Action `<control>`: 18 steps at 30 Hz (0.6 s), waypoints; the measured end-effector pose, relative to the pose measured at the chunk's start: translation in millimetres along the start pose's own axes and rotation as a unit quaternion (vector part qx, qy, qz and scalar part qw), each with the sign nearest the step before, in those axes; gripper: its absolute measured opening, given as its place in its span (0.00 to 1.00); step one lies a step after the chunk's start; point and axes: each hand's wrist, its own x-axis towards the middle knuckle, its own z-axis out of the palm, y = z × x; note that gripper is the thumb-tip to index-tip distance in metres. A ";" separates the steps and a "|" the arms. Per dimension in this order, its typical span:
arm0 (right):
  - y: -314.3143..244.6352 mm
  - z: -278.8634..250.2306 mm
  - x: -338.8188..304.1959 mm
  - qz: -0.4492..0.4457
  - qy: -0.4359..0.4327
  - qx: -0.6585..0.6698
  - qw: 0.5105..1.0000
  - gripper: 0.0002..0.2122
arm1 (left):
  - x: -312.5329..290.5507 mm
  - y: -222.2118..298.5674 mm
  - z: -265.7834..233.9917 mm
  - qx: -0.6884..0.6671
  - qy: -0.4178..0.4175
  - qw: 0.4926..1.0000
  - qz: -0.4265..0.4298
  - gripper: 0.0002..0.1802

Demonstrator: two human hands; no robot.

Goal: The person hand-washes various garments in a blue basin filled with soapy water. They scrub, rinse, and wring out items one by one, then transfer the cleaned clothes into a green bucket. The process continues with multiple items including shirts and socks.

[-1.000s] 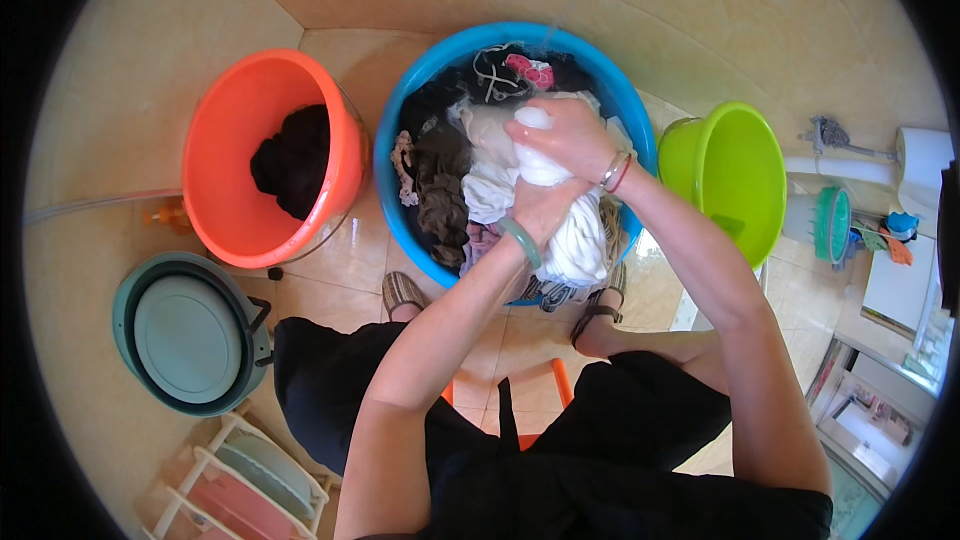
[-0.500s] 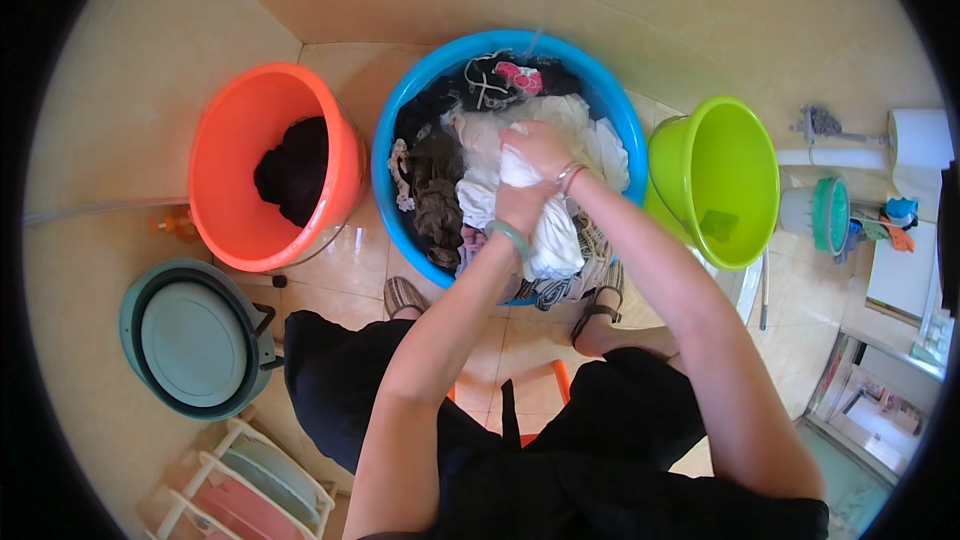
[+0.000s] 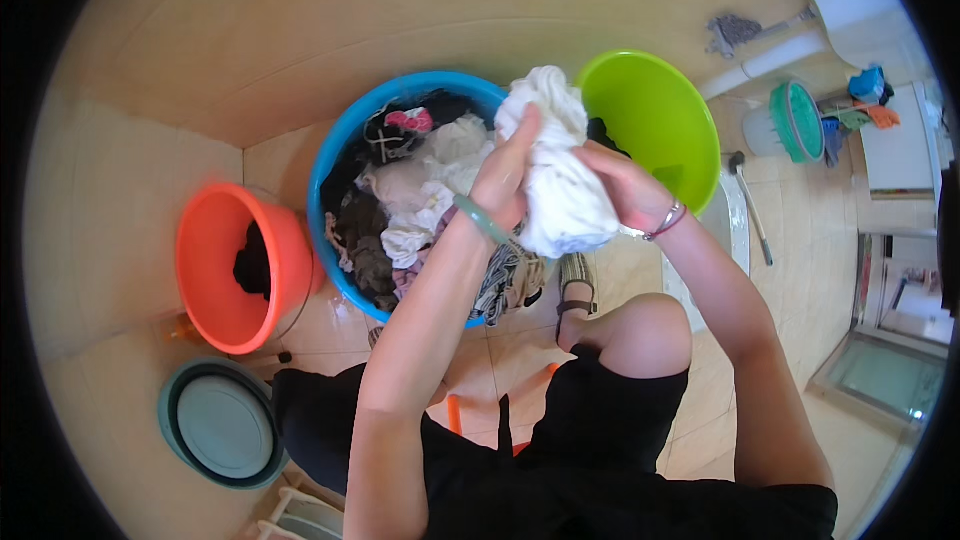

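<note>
A bunched white garment is held up between my two hands, above the right edge of the blue basin. On its left side my left hand, a green bangle at its wrist, grips the cloth with the thumb along it. My right hand presses on the cloth from the right; some of its fingers are hidden behind it. Inside the basin lie wet clothes, among them a pale garment, a dark brown piece and a black one with a pink patch.
To the right stands a lime-green bucket, close beside the held cloth. An orange bucket with a dark garment in it is at the left. Below that is a grey-green folding basin. A long-handled brush lies on the floor.
The white garment has been lifted out of the basin and carried right, toward the green bucket. Both hands moved with it, and the view has turned to the right.
</note>
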 end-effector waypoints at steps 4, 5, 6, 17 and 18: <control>-6.1 -33.9 -30.5 -0.118 0.085 0.102 0.984 0.20 | 50.7 -32.0 39.9 0.071 0.018 0.997 -0.003 0.30; -15.1 -44.0 -36.9 -0.092 0.024 0.153 0.984 0.21 | 59.3 -35.9 47.2 0.111 0.046 0.992 -0.044 0.32; -21.2 -55.1 -43.6 -0.078 0.037 0.156 0.984 0.21 | 66.0 -39.5 53.6 0.150 0.074 0.982 -0.083 0.33; 24.0 -174.2 -12.9 -0.160 0.360 0.218 0.893 0.21 | 113.3 -77.6 44.3 0.111 0.109 0.987 0.045 0.34; 23.4 -180.0 -12.8 -0.170 0.365 0.210 0.891 0.20 | 113.1 -76.5 40.3 0.122 0.097 0.985 0.067 0.35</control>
